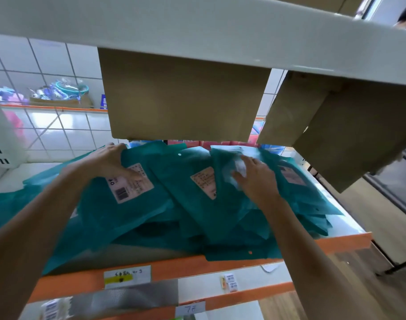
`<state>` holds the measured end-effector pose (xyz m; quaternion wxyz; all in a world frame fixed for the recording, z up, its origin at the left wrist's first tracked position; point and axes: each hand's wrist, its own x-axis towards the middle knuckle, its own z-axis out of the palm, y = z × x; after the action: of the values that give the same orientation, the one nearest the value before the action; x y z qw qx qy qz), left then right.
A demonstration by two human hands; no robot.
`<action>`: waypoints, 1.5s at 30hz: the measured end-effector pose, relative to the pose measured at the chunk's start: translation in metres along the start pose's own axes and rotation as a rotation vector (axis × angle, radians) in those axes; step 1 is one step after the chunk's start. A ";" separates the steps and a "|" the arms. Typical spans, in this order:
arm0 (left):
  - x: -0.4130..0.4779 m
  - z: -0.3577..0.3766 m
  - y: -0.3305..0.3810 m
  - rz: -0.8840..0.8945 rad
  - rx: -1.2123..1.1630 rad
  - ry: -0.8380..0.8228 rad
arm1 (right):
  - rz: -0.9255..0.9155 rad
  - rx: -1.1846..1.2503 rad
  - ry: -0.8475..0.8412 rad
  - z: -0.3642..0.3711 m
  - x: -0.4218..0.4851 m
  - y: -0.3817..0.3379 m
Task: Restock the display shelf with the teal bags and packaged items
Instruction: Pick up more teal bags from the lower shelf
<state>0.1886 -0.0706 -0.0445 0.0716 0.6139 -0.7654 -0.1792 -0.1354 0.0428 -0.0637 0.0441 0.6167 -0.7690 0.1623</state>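
Several teal bags in clear wrap lie overlapping in a loose heap on the white display shelf (pixel 340 224) with an orange front edge. The left teal bag (pixel 119 204) carries a pink label with a barcode. My left hand (pixel 109 161) grips its top left corner, thumb lying across the label. My right hand (pixel 255 175) rests with fingers spread and fairly straight on a teal bag (pixel 227 204) right of the middle, on its shiny wrap. Another labelled teal bag (pixel 188 179) lies between my hands.
Two brown cardboard boxes (pixel 186 95) (pixel 336 125) hang low from the shelf above, close over the heap. Price tags (pixel 127 275) stick to the orange edge. A tiled wall and a ledge with toys (pixel 59 91) lie behind on the left. Wooden floor shows at right.
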 end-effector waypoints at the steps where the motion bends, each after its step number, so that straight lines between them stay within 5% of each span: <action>1: 0.000 0.000 0.000 0.008 -0.002 0.013 | 0.057 -0.005 -0.010 -0.001 0.002 0.009; 9: 0.003 -0.008 -0.005 0.089 -0.002 0.080 | 0.341 -0.035 -0.157 -0.013 0.026 0.060; 31: -0.029 -0.064 -0.004 0.220 -0.011 0.278 | 0.224 0.602 -0.113 -0.037 0.031 0.048; 38: -0.045 -0.093 -0.018 0.286 -0.075 0.394 | 0.142 0.709 -0.100 -0.089 0.021 0.006; 45: -0.070 -0.115 -0.047 0.409 -0.071 0.448 | -0.011 0.565 -0.043 -0.129 0.003 -0.062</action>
<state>0.2864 -0.0335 0.0529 0.2948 0.4686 -0.8314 -0.0478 -0.0936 0.0675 0.0709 -0.1449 0.6118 -0.6908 0.3572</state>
